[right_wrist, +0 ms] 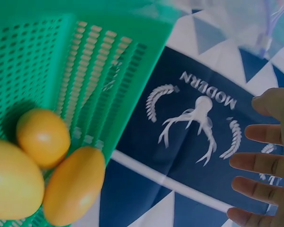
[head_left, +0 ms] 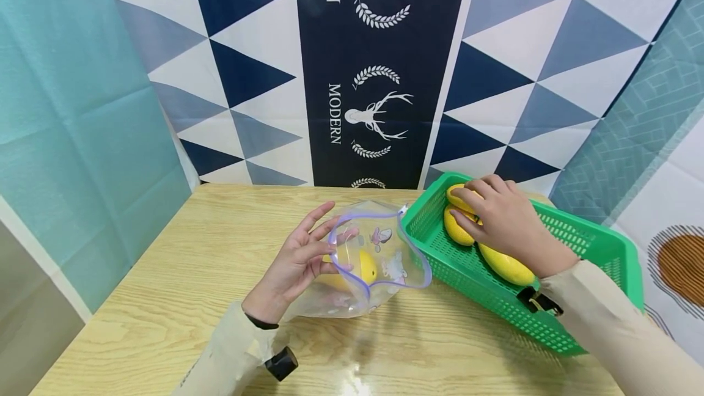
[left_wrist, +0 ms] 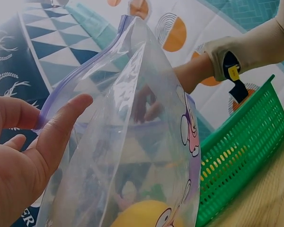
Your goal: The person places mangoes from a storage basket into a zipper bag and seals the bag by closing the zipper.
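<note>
My left hand (head_left: 299,255) holds the rim of a clear zip bag (head_left: 393,243) with a purple edge and cartoon prints, its mouth spread open. Inside the bag lies a yellow mango (head_left: 367,267), also partly seen in the left wrist view as a yellow mango (left_wrist: 144,215). Over a green basket (head_left: 467,283) hovers my right hand (head_left: 503,219), fingers spread and loosely bent above several mangoes (head_left: 506,266). In the right wrist view the right hand (right_wrist: 265,165) has nothing between its fingers, and three mangoes (right_wrist: 75,187) show in the basket.
The basket stands at the right of the wooden table (head_left: 165,298), close beside the bag. Behind the table hangs a patterned cloth (head_left: 368,78) with triangles and deer heads. A teal cloth (head_left: 82,109) hangs at the left.
</note>
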The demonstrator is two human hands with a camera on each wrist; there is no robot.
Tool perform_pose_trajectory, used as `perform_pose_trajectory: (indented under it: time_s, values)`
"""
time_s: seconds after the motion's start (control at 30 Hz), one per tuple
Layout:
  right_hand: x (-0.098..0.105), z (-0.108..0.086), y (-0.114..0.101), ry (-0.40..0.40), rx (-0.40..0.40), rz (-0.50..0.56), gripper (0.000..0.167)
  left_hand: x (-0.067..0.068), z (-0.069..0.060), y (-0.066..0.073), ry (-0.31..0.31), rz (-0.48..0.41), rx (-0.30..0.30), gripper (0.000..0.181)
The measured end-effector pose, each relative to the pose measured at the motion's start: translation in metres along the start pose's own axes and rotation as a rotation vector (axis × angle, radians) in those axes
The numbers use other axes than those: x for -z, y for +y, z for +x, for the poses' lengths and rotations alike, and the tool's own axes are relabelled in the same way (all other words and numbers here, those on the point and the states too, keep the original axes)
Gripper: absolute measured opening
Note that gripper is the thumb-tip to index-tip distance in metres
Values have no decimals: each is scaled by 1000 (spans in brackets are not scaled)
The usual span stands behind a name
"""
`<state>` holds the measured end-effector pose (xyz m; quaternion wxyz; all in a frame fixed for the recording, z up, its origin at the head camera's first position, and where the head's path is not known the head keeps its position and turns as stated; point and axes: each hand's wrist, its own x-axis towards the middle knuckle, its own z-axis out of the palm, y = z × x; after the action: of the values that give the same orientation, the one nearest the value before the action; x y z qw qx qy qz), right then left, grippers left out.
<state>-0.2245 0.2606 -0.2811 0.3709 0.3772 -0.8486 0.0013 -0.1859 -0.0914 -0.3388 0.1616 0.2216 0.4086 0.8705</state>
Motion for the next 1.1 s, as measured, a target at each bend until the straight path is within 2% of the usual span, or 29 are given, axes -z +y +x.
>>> perform_pose_trajectory:
  time_s: [0.17, 0.33, 0.4, 0.73, 1.1]
  values:
    - [-7, -8, 17, -51, -33, -40, 70, 0, 0, -1, -2, -3, 0, 71]
    - [-12, -16, 32, -103, -78, -74, 36, 0, 0, -1, -7, 3, -2, 71]
    - [-13, -19, 36, -136, -104, -84, 30, 0, 0, -1, -4, 3, 2, 72]
    - [-22, -30, 58, -258, -194, -147, 32, -2, 0, 0, 7, 0, 8, 71]
    - [-34, -41, 73, -462, -321, -166, 39, -1, 0, -1, -1, 5, 4, 74]
